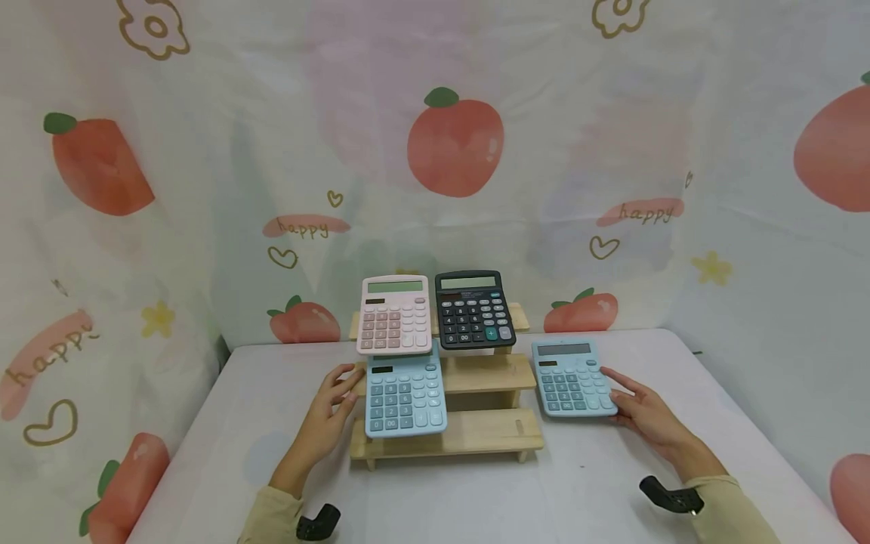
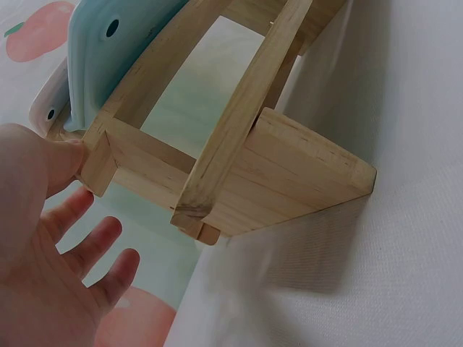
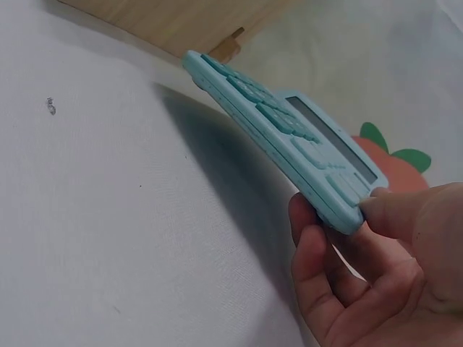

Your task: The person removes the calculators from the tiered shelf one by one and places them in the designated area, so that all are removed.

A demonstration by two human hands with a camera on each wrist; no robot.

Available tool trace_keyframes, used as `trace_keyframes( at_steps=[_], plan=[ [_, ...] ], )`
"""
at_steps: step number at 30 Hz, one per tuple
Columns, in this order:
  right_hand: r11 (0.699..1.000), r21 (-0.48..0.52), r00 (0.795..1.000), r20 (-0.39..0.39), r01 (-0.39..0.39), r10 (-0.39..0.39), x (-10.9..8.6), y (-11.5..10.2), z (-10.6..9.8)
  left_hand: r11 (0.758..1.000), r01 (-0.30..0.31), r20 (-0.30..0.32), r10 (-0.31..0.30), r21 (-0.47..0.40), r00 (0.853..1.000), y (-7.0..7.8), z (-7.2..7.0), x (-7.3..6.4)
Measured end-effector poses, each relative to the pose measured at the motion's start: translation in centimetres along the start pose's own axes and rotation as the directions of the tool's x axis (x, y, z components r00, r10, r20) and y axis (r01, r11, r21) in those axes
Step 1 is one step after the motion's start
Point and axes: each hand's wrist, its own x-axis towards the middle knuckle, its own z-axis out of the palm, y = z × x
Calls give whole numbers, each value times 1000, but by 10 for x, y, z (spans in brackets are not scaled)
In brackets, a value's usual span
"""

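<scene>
My right hand (image 1: pixel 649 419) pinches the lower right corner of a light blue calculator (image 1: pixel 571 378), thumb over the keys and fingers beneath. In the right wrist view this calculator (image 3: pixel 289 137) is tilted, with a shadow on the cloth below. At the left end of the middle step, my left hand (image 1: pixel 329 412) holds a tiered wooden stand (image 1: pixel 476 431) between thumb and index finger; its other fingers (image 2: pixel 94 246) are spread. On the stand, a second blue calculator (image 1: pixel 405 397) leans in front of a pink calculator (image 1: pixel 394 317), with a black calculator (image 1: pixel 473 311) beside the pink one.
White cloth covers the table (image 1: pixel 476 502), which meets a printed fabric backdrop (image 1: pixel 448 234) behind and at both sides. Black wrist camera mounts (image 1: pixel 669 496) stick out near both sleeves. A small dark mark (image 3: pixel 51 106) shows on the cloth.
</scene>
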Motion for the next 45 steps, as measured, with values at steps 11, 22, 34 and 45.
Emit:
trace_keyframes(
  at_steps=[11,22,34,45],
  plan=[
    [999,0,999,8,-32,32,5,1,0,1000,7,0,-7,3,1000,2,-1,-1],
    [998,-61,999,-25,-28,27,5,1,3,1000,-1,-5,1,-3,1000,0,-1,-1],
    [960,-271,995,-97,-62,37,6,-9,10,1000,12,-1,-12,-17,1000,0,-1,-2],
    [933,-347,993,-105,-94,61,6,-9,10,1000,13,2,-13,-17,1000,-1,0,0]
  ],
)
